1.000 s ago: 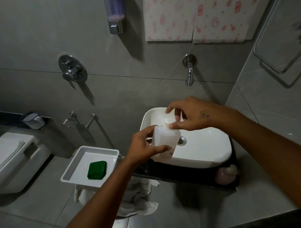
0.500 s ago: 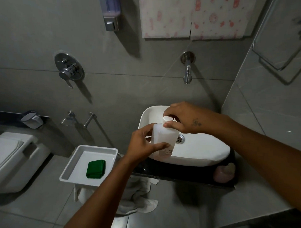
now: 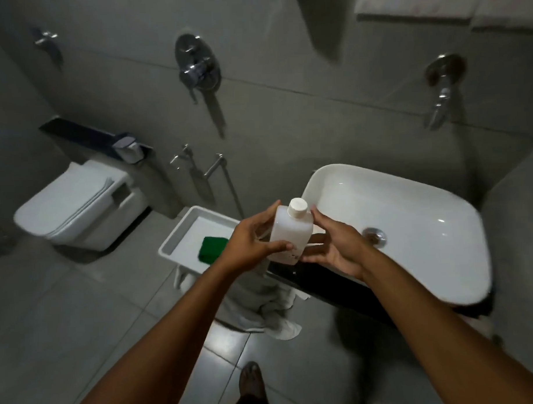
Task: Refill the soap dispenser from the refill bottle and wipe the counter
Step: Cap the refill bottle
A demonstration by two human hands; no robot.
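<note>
A white refill bottle [image 3: 290,231] with a white screw cap [image 3: 297,207] is held upright at the left rim of the white basin [image 3: 440,195]. My left hand [image 3: 248,241] grips the bottle's left side, thumb across its lower front. My right hand [image 3: 336,244] holds its right side and bottom, fingers apart against it. The cap sits on the bottle. A green cloth [image 3: 211,249] lies in the white tray [image 3: 182,235] left of my hands. The black counter [image 3: 337,287] runs under the basin. The wall soap dispenser is out of frame.
A wall tap [image 3: 440,105] hangs above the basin, and a round mixer valve [image 3: 195,68] is on the grey wall. A white toilet [image 3: 75,205] stands at the left. A crumpled white towel [image 3: 263,307] lies below the tray. My foot [image 3: 250,380] shows on the floor tiles.
My right hand left the cap and dropped to the bottle's right side and base. The view swung down and left, so the wall dispenser went out of frame.
</note>
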